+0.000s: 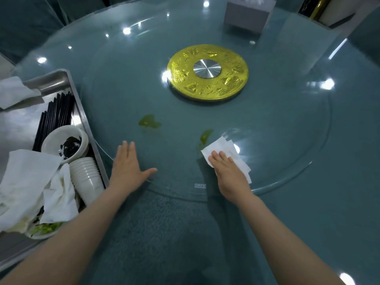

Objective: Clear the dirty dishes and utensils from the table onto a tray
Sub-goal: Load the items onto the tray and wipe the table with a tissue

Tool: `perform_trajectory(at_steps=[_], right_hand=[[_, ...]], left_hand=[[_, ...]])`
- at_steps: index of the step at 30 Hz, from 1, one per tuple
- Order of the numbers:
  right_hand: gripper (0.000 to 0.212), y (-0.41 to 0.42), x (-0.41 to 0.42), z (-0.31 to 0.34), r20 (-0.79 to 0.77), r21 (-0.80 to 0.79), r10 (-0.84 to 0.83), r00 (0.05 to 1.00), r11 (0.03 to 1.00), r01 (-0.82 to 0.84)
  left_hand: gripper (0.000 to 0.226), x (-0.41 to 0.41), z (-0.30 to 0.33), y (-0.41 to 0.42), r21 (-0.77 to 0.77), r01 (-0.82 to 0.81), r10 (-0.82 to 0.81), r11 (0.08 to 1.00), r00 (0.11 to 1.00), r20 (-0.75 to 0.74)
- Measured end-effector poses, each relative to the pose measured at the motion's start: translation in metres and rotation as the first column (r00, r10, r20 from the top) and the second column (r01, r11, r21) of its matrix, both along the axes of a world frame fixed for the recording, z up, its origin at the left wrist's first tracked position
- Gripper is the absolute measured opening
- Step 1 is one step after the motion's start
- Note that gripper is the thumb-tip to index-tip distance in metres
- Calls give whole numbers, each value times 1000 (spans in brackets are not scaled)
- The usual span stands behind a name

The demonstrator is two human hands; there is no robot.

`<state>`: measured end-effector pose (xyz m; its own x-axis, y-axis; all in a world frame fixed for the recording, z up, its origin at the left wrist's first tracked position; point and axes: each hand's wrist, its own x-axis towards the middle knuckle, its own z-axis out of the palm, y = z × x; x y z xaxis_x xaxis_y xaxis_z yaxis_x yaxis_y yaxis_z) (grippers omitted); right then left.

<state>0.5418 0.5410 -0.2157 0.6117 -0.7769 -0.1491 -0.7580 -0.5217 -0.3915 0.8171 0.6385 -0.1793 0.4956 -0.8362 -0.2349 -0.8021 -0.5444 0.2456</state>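
A steel tray (pixel 81 109) at the left holds black chopsticks (pixel 55 116), a white bowl (pixel 61 138) with dark scraps, a stack of white cups (pixel 87 177), crumpled napkins (pixel 26 182) and a plate with green scraps (pixel 46 230). My left hand (pixel 128 170) lies flat, fingers straight, on the near edge of the glass turntable (pixel 267 140). My right hand (pixel 230 173) presses a white paper napkin (pixel 228 150) flat onto the glass with straight fingers, beside a green smear (pixel 205 135). A second green smear (pixel 149 121) lies to the left of it.
A gold disc with a silver hub (pixel 207 72) marks the turntable's centre. A grey tissue box (pixel 247 14) stands at the far side. Upholstered chairs (pixel 24 21) ring the round table, whose teal cloth (pixel 164 233) shows near me.
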Motion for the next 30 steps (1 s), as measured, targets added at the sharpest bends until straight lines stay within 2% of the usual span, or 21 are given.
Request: perform_trajectory(at_steps=[3,6,11,15,18,22,27,30], right_hand=[[52,0,-12,1,73,3,-23,997,1000,23],[55,-2,-12,-1,93,-34,-101,991,994,104],[52,-38,7,3,153,27,-458,876,888,459],[36,-79,25,12,165,-19,-528,833,843,537],[38,-90,45,15,157,-8,-463,873,883,469],[41,-70,75,12,139,-12,-206,969,978,209],[46,-14,71,5,188,21,-3,982,1000,-1],[44,6,52,0,189,50,35,981,998,-46]], left_hand=[[138,26,2,-10,170,-59,56,984,998,24],[143,35,2,-12,297,4,-15,955,999,32],[142,25,4,-13,316,71,-83,946,996,25],[135,12,9,-8,344,120,-151,931,986,64],[130,4,12,-3,355,156,-203,922,974,99],[124,-5,15,3,349,189,-240,918,965,109],[117,-14,19,7,342,237,-299,910,944,141],[111,-20,18,11,326,252,-311,911,939,144]])
